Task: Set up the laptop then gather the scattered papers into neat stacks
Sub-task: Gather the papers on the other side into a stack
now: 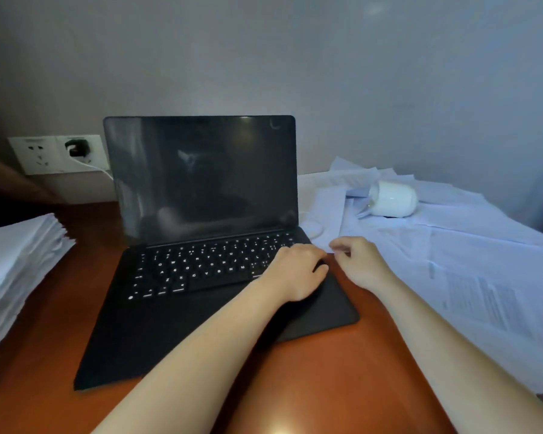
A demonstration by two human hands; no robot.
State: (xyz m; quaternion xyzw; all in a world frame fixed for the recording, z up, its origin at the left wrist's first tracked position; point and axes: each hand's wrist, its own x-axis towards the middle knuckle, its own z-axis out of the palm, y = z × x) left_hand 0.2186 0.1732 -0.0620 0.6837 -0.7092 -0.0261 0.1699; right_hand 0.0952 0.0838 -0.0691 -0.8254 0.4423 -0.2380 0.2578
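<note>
A black laptop (pixel 201 183) stands open on the brown desk (pixel 326 371), its screen dark and its keys lit. My left hand (pixel 295 272) lies over the right end of the keyboard with its fingers loosely curled and nothing seen in it. Just right of it, my right hand (pixel 359 261) pinches the near corner of a sheet at the left edge of the scattered papers (pixel 452 245). These pale sheets cover the right side of the desk in an untidy spread. A tall stack of papers (pixel 16 261) sits at the left.
A white mug (pixel 392 197) lies on its side on the scattered sheets near the wall. Behind the laptop on the left, a wall socket (pixel 57 153) holds a black plug with a white cable. The wall stands close behind the desk.
</note>
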